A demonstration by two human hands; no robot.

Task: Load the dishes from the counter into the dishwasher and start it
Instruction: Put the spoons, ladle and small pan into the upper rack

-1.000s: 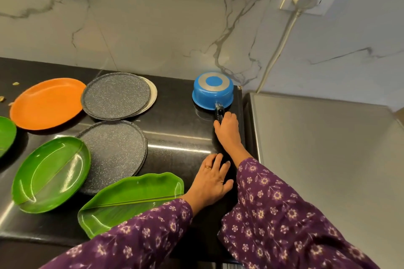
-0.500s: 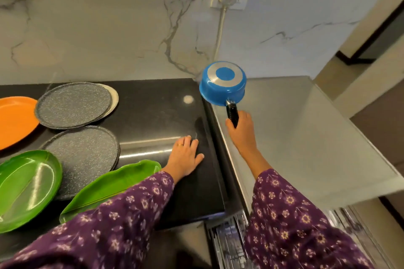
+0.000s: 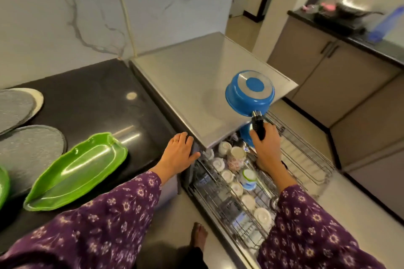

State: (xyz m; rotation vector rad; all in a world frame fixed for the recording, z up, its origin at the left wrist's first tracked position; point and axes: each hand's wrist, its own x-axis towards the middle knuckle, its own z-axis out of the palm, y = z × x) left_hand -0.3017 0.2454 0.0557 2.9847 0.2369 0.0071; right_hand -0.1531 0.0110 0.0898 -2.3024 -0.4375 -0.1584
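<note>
Mid-loading: the right hand [image 3: 265, 148] clamps the handle of the upturned blue saucepan [image 3: 249, 94], held aloft at its 12 o'clock near the open rack [image 3: 306, 155]. The left hand [image 3: 178, 153] lies flat, fingers relaxed, on the surface [image 3: 91, 98]. The next move is probably lowering it clear of the cups [image 3: 236, 156].

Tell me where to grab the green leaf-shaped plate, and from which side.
Probably pinch the raised rim of the green leaf-shaped plate midway along its long right edge, coming from the right with the left hand. That edge faces bare counter, while its left edge crowds the grey plate. The right hand is busy holding the blue saucepan.
</note>
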